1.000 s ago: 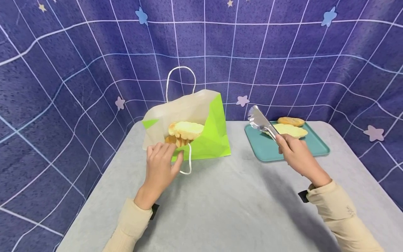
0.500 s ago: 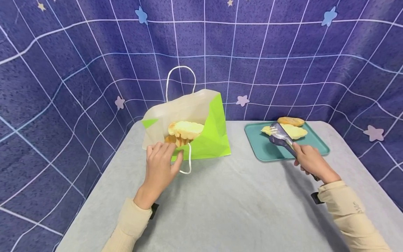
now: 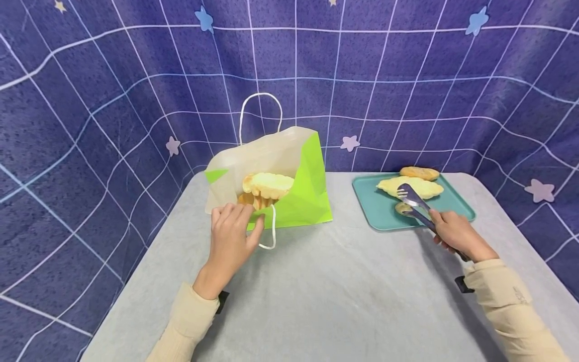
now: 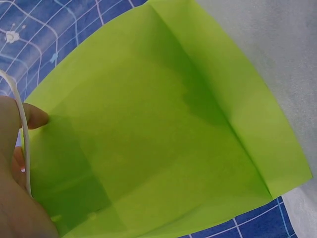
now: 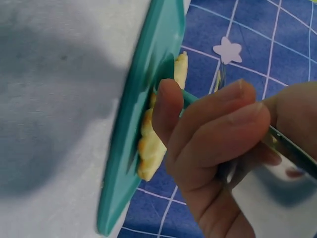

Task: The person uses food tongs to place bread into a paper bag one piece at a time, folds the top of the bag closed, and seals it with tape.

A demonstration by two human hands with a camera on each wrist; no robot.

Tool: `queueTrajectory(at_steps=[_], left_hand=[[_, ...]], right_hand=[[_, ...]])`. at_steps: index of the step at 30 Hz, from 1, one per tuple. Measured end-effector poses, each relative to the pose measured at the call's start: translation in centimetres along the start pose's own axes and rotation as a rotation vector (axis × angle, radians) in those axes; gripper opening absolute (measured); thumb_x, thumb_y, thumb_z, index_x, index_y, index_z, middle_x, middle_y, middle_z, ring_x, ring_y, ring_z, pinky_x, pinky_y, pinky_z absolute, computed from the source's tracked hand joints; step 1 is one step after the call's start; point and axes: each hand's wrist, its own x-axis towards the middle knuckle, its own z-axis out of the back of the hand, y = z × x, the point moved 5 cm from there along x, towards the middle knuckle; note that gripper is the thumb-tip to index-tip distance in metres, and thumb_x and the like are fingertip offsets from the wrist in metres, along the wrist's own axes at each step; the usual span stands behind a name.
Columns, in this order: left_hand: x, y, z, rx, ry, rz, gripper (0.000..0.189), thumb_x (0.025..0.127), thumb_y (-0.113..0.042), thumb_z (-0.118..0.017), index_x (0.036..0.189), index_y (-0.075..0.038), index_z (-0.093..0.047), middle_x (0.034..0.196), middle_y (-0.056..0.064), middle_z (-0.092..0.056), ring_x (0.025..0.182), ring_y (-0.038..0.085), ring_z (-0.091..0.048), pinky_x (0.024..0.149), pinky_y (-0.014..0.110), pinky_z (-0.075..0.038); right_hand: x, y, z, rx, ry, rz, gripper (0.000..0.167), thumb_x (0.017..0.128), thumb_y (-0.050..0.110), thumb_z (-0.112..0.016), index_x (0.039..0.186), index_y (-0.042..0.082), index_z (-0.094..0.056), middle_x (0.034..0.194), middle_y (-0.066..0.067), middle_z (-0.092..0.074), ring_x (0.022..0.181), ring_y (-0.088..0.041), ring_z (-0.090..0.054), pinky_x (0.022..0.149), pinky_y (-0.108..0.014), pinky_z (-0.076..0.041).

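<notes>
My left hand (image 3: 232,231) pinches the near rim of a green and white paper bag (image 3: 309,186), fingers over the edge and thumb outside. In the left wrist view, the bag's green side (image 4: 133,129) fills most of the picture. Inside its mouth lie a pale bread roll (image 3: 270,185) and browner bread (image 3: 260,202) under it. My right hand (image 3: 459,234) grips metal tongs (image 3: 424,219), their jaws spread over the tray. One tong tip overlaps the front of a pale yellow twisted loaf (image 3: 418,187); the other is lower, nearer me.
The teal tray (image 3: 375,218) stands at the back right of the grey table (image 3: 316,291). A golden bread roll (image 3: 419,173) lies at its far edge, behind the loaf. One white bag handle (image 3: 261,94) stands up; another (image 3: 273,229) hangs in front. A blue gridded cloth (image 3: 380,60) backs the table.
My right hand has brought the tongs from left of the tray, raised, down and right to the yellow loaf, and the jaws have spread. My left hand stays on the bag's rim.
</notes>
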Motion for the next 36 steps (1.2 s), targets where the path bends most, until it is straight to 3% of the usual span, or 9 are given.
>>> queueTrajectory(at_steps=[5,11,18,25,36], left_hand=[[0.0,0.1,0.0,0.002,0.008,0.001,0.02,0.093,-0.026,-0.059,0.084,-0.008,-0.062,0.075,0.003,-0.06,0.073,0.026,-0.052,0.074,0.045,-0.031],[0.0,0.1,0.0,0.004,0.007,0.005,0.02,0.093,-0.026,-0.058,0.084,-0.008,-0.062,0.075,0.003,-0.06,0.074,0.026,-0.052,0.074,0.044,-0.032],[0.0,0.1,0.0,-0.002,-0.01,0.007,0.02,0.092,-0.025,-0.061,0.083,-0.007,-0.061,0.073,0.004,-0.059,0.073,0.027,-0.052,0.073,0.045,-0.031],[0.0,0.0,0.0,-0.007,-0.008,0.006,0.021,0.092,-0.024,-0.061,0.083,-0.006,-0.062,0.075,0.005,-0.061,0.072,0.027,-0.052,0.073,0.045,-0.032],[-0.1,0.0,0.1,-0.003,0.013,0.008,0.02,0.093,-0.025,-0.06,0.084,-0.007,-0.062,0.076,0.005,-0.062,0.074,0.026,-0.053,0.074,0.045,-0.032]], right_hand=[[0.3,-0.6,-0.2,-0.028,-0.004,-0.021,0.065,0.107,0.042,-0.019,0.086,-0.005,-0.058,0.059,-0.006,-0.063,0.043,-0.02,-0.055,0.046,-0.038,-0.047],[2.4,-0.9,-0.1,-0.062,0.0,-0.062,0.069,0.106,0.042,-0.014,0.085,-0.006,-0.059,0.053,-0.002,-0.058,0.044,-0.019,-0.055,0.049,-0.036,-0.044],[4.6,-0.8,0.0,-0.136,-0.012,-0.117,0.071,0.106,0.043,-0.009,0.069,0.002,-0.055,0.051,-0.005,-0.052,0.048,-0.023,-0.052,0.056,-0.035,-0.041],[5.2,-1.2,-0.4,-0.115,-0.051,-0.159,0.062,0.107,0.039,-0.021,0.07,0.002,-0.053,0.047,-0.005,-0.049,0.041,-0.021,-0.051,0.047,-0.036,-0.042],[4.2,-1.9,-0.7,-0.11,-0.177,-0.048,0.06,0.106,0.03,-0.039,0.052,0.008,-0.052,0.043,-0.002,-0.047,0.04,-0.022,-0.048,0.045,-0.035,-0.038]])
